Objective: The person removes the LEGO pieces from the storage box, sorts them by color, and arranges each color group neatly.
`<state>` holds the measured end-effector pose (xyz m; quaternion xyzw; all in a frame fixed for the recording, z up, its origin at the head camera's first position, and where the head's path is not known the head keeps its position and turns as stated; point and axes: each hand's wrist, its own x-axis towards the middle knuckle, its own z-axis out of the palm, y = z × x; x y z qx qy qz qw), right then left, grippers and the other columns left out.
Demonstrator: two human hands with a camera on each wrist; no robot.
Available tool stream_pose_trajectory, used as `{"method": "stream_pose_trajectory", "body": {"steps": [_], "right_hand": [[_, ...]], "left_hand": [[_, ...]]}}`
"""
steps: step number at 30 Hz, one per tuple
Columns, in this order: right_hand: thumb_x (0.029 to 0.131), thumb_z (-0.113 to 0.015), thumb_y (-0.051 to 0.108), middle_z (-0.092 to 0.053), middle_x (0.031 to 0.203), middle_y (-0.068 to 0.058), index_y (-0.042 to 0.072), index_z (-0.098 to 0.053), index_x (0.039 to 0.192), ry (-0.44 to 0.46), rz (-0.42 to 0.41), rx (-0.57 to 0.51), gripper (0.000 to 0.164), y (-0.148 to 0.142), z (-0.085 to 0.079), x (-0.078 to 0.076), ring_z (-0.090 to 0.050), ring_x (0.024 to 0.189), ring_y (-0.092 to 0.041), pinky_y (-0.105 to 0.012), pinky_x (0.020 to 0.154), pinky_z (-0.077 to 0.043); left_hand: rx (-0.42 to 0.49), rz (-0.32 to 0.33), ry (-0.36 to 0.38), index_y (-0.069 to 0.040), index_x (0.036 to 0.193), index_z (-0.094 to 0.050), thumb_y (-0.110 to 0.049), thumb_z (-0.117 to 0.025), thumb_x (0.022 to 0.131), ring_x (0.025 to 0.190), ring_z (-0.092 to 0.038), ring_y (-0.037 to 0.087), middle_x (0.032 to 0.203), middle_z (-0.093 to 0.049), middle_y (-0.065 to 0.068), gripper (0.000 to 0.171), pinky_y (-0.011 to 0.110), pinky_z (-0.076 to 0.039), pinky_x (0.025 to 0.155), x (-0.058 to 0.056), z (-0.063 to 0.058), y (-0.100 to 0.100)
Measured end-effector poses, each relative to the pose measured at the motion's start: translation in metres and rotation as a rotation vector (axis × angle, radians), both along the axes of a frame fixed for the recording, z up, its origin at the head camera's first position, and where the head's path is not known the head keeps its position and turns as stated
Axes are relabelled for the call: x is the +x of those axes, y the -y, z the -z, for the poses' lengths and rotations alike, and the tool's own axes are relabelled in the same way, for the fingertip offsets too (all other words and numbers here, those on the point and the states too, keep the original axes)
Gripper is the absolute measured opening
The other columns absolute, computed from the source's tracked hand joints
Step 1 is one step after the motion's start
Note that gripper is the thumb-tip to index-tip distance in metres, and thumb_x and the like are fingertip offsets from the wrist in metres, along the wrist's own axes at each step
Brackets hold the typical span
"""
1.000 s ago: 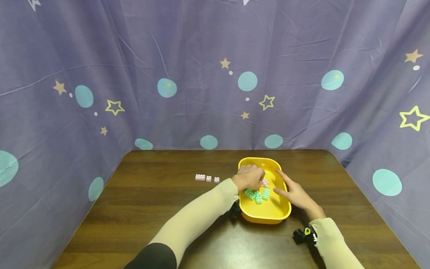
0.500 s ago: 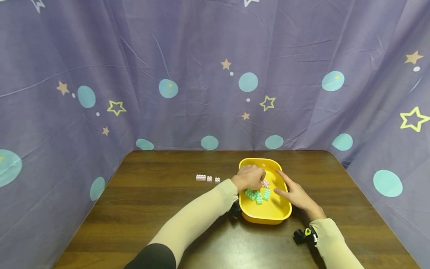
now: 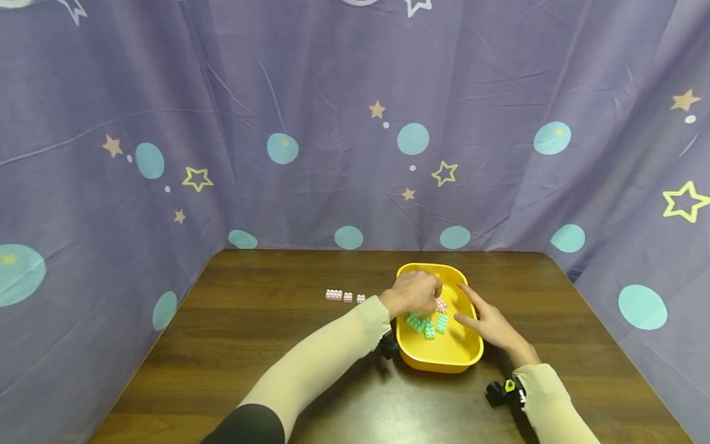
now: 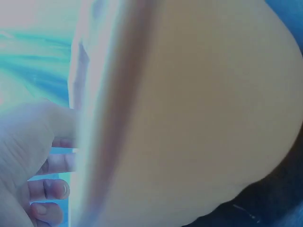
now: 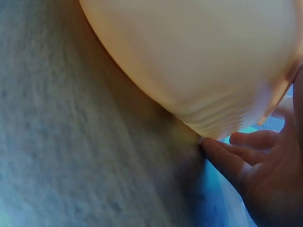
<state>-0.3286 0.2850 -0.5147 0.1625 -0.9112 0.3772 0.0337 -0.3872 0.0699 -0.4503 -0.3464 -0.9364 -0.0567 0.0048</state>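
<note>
My left hand (image 3: 415,293) reaches over the left side of a yellow plastic tub (image 3: 441,365), its fingers curled down inside. Its fingertips are hidden, so whether they pinch a brick cannot be seen; in the left wrist view the tub wall covers them. Light pink toy bricks (image 3: 440,305) lie right beside these fingers. Several mint-green bricks (image 3: 429,332) rest on the tub floor, nearer the front. On the tub's right side rests my right hand (image 3: 493,325), thumb and forefinger stretched over the rim. Other fingers (image 5: 220,153) touch the outer wall in the right wrist view.
Left of the tub, a longer pink brick (image 3: 334,295) and two small pink bricks (image 3: 347,297) stand in a row on the brown wooden table (image 3: 249,320). A purple curtain (image 3: 333,154) with stars and dots hangs behind the table and along its sides.
The head view has shifted slightly, so the scene sits a little lower and further right. Both hands stay at the tub, and the row of pink bricks stands as before.
</note>
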Motion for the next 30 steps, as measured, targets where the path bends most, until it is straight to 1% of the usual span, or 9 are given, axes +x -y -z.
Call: {"method": "stream_pose_trajectory", "body": {"steps": [4,8,10,13,16,19,22,26,30], "right_hand": [[0.092,-0.064,0.037,-0.038,0.148,-0.028,0.013,-0.027,0.153,0.0,0.001,0.002,0.076,0.0,-0.001,0.001,-0.043,0.13,-0.05,-0.065,0.103,-0.034],[0.092,-0.064,0.037,-0.038,0.148,-0.029,0.012,-0.027,0.153,-0.001,-0.002,0.001,0.076,0.0,-0.001,0.002,-0.043,0.13,-0.05,-0.065,0.102,-0.034],[0.092,-0.064,0.036,-0.037,0.148,-0.029,0.012,-0.027,0.153,0.004,-0.003,0.0,0.076,0.0,-0.001,0.001,-0.042,0.13,-0.05,-0.065,0.103,-0.034],[0.093,-0.063,0.036,-0.036,0.15,-0.029,0.013,-0.026,0.154,0.011,-0.004,0.0,0.075,0.0,0.0,0.001,-0.041,0.132,-0.05,-0.065,0.103,-0.033],[0.093,-0.063,0.037,-0.035,0.15,-0.029,0.013,-0.026,0.154,0.018,-0.004,0.002,0.075,0.0,-0.001,0.001,-0.039,0.133,-0.05,-0.066,0.104,-0.032],[0.093,-0.063,0.037,-0.034,0.151,-0.029,0.014,-0.025,0.154,0.026,-0.004,0.002,0.076,0.0,-0.001,0.002,-0.038,0.133,-0.051,-0.066,0.104,-0.031],[0.093,-0.062,0.038,-0.033,0.151,-0.029,0.013,-0.025,0.154,0.034,-0.008,0.004,0.076,0.0,-0.002,0.003,-0.037,0.134,-0.051,-0.066,0.104,-0.031],[0.093,-0.063,0.038,-0.032,0.151,-0.03,0.013,-0.025,0.154,0.028,-0.01,-0.001,0.076,0.0,-0.003,0.003,-0.037,0.134,-0.051,-0.066,0.104,-0.031],[0.093,-0.062,0.039,-0.033,0.151,-0.03,0.013,-0.025,0.154,0.023,-0.007,0.003,0.076,0.0,-0.002,0.004,-0.037,0.133,-0.052,-0.067,0.104,-0.031]], "left_hand": [[0.001,0.012,-0.031,-0.029,0.086,-0.068,-0.032,-0.072,0.081,0.068,-0.055,0.006,0.078,-0.058,-0.016,0.006,0.027,-0.043,0.052,0.004,-0.009,0.004],[0.013,0.029,-0.039,-0.028,0.089,-0.069,-0.03,-0.071,0.082,0.07,-0.055,0.005,0.079,-0.059,-0.015,0.007,0.027,-0.043,0.053,0.008,-0.016,0.01],[0.016,0.034,-0.035,-0.027,0.091,-0.07,-0.028,-0.07,0.083,0.071,-0.055,0.006,0.083,-0.061,-0.014,0.009,0.027,-0.043,0.052,0.01,-0.02,0.014],[0.034,0.037,-0.027,-0.026,0.095,-0.071,-0.026,-0.068,0.082,0.072,-0.055,0.007,0.093,-0.065,-0.013,0.013,0.028,-0.043,0.052,0.012,-0.026,0.022],[0.05,0.031,-0.035,-0.025,0.098,-0.071,-0.025,-0.068,0.081,0.073,-0.056,0.008,0.097,-0.066,-0.012,0.017,0.028,-0.044,0.053,0.013,-0.032,0.032],[0.059,0.023,-0.06,-0.024,0.098,-0.071,-0.026,-0.069,0.08,0.073,-0.057,0.008,0.091,-0.064,-0.012,0.018,0.027,-0.044,0.053,0.015,-0.036,0.045],[0.062,0.015,-0.077,-0.024,0.098,-0.071,-0.027,-0.069,0.08,0.075,-0.056,0.006,0.09,-0.062,-0.014,0.019,0.026,-0.044,0.055,0.016,-0.038,0.059],[0.083,0.004,-0.083,-0.023,0.098,-0.071,-0.026,-0.067,0.08,0.075,-0.055,0.007,0.089,-0.06,-0.012,0.018,0.025,-0.043,0.056,0.017,-0.042,0.077],[0.11,-0.015,-0.087,-0.025,0.093,-0.07,-0.025,-0.067,0.079,0.073,-0.055,0.007,0.086,-0.058,-0.012,0.014,0.024,-0.043,0.056,0.019,-0.043,0.096]]}}
